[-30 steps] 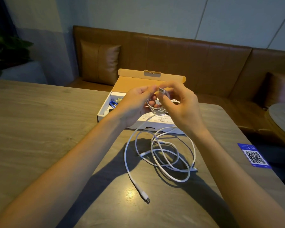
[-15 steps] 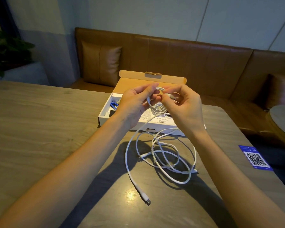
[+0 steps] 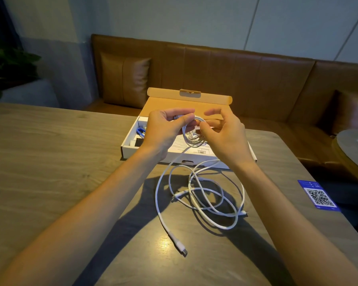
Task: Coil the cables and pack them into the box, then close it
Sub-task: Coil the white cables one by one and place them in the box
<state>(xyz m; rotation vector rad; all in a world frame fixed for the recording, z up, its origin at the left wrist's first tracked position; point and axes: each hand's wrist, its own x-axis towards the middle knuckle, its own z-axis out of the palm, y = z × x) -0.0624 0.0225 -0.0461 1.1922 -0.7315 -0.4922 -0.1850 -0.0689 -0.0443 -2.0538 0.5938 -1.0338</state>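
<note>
A flat white cardboard box (image 3: 128,149) lies open on the table, its brown lid (image 3: 186,98) folded back. Inside it I see a blue item (image 3: 140,131), a black piece and a printed sheet. My left hand (image 3: 165,131) pinches a small coil of white cable (image 3: 194,135) above the box. My right hand (image 3: 225,135) grips the same coil from the right. One strand drops from the coil to a loose tangle of white cables (image 3: 205,195) on the table. A connector (image 3: 182,249) lies at the near end.
A blue QR-code card (image 3: 319,196) lies on the table near its right edge. A brown leather bench with a cushion (image 3: 124,79) runs behind the table. A round side table (image 3: 353,149) stands at right, a plant at far left.
The coil in my hands has gained a loop. My right fingers have shifted around it, and my left thumb now presses over its top.
</note>
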